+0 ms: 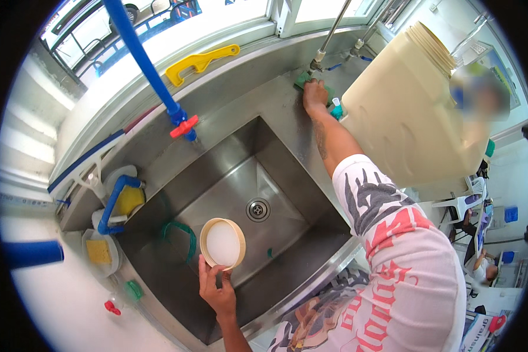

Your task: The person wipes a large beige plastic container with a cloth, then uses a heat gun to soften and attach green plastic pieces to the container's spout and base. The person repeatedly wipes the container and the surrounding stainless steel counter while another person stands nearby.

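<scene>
In my left hand [218, 287] is a round cream screw lid [223, 243] with a white inner face, pinched at its lower rim above the steel sink [293, 205]. My right arm stretches to the counter at the far right, where my right hand [315, 97] is closed over a green scouring pad [302, 80], partly hidden under the fingers. Right beside that forearm stands a large cream plastic jug [399, 111] with a wide threaded neck, uncapped. A small teal-and-white tap piece [336, 109] shows between my wrist and the jug.
A blue pipe with a red valve handle [185, 127] hangs over the sink's far side. A yellow plastic wrench [202, 63] lies on the back ledge. Green tubing [182, 232] sits in the sink. At left is a dish with a yellow sponge [99, 252]. Metal pipes [333, 35] rise at the back.
</scene>
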`<state>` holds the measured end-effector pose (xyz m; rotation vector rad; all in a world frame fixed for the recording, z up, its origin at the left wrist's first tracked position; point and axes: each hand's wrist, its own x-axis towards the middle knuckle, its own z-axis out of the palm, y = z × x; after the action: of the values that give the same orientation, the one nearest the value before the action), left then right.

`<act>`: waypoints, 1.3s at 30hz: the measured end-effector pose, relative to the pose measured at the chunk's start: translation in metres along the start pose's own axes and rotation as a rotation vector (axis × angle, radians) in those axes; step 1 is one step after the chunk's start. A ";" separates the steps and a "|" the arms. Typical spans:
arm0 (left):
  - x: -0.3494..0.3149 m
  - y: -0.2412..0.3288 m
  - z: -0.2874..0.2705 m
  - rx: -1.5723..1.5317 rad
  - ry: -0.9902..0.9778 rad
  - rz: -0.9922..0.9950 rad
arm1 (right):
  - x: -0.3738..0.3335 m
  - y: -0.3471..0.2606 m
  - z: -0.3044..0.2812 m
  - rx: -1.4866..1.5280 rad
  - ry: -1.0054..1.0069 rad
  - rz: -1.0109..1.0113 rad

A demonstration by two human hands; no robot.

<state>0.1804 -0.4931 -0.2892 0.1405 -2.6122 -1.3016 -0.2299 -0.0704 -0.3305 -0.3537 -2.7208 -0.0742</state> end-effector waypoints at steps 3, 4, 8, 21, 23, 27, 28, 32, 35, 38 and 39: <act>-0.028 0.012 0.001 -0.190 0.132 -0.055 | -0.043 -0.032 -0.030 -0.040 -0.121 -0.065; -0.032 0.016 0.004 -0.151 0.133 -0.096 | -0.066 -0.045 -0.043 0.014 -0.143 -0.137; -0.031 0.034 0.016 -0.115 0.178 -0.062 | -0.141 -0.070 -0.091 0.217 -0.283 -0.424; -0.084 0.081 0.009 0.129 0.314 -0.007 | -0.103 -0.222 -0.023 0.389 -0.235 -0.340; -0.084 0.097 0.022 0.138 0.233 -0.013 | -0.135 -0.244 -0.042 0.505 -0.263 -0.447; -0.080 0.134 0.046 0.123 0.190 0.010 | -0.085 -0.173 -0.072 0.643 -0.412 -0.556; -0.079 0.141 0.054 0.025 0.206 0.019 | -0.066 -0.143 -0.073 0.556 -0.312 -0.525; -0.081 0.160 0.072 0.057 0.178 0.056 | -0.057 -0.046 -0.059 0.360 -0.148 -0.477; -0.078 0.166 0.077 0.043 0.186 0.054 | -0.138 -0.009 -0.068 0.384 -0.087 -0.437; -0.058 0.168 0.075 0.008 0.168 0.066 | -0.235 0.046 -0.114 0.422 -0.119 -0.525; -0.045 0.169 0.074 -0.016 0.148 0.090 | -0.257 0.065 -0.135 0.456 -0.199 -0.543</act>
<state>0.2084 -0.3253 -0.2041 0.1106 -2.4546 -1.2326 0.0664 -0.0819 -0.3064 0.5336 -2.8365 0.4459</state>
